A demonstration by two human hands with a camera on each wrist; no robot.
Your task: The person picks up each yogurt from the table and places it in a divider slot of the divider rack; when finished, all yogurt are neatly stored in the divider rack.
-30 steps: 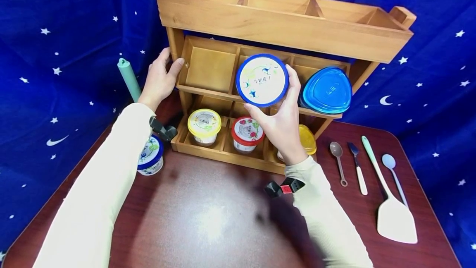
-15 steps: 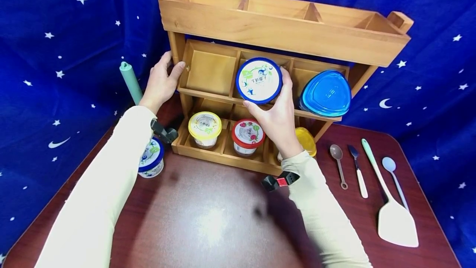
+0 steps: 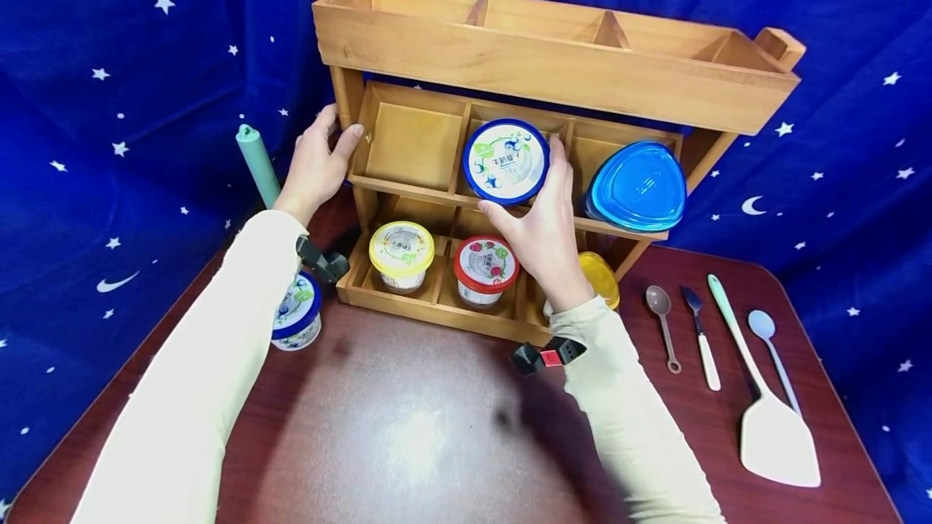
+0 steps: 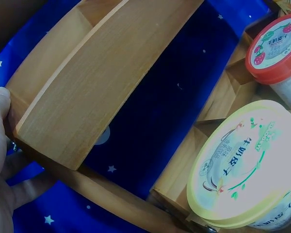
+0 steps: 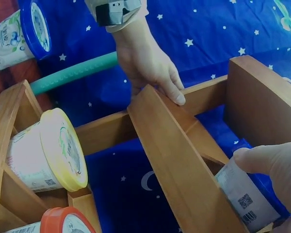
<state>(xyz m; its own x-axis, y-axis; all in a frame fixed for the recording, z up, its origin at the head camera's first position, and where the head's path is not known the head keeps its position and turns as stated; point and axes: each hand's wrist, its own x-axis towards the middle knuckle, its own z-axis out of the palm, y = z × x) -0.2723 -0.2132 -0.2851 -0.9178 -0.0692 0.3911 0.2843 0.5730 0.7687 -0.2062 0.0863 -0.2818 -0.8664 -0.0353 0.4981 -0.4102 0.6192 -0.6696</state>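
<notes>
My right hand grips a paper tub with a blue-rimmed lid, thumb at its front and fingers along its right side. The tub is in the middle compartment of the wooden rack's second tier; its lower part shows in the right wrist view as a white wall behind the tier's front board. At the rack's left end, my left hand holds the side post, thumb on the tier's end and fingers behind. Right of the tub sits a blue-lidded container.
On the bottom tier stand a yellow-lidded tub, a red-lidded tub and a yellow-lidded container. Another blue-lidded tub and a green stick are at left. At right lie a spoon, knife, spatula and blue spoon.
My right hand has lowered the blue-lidded tub back into the second tier's middle compartment, its lid now looking smaller. The left hand keeps its hold on the rack. The head view has shifted slightly.
</notes>
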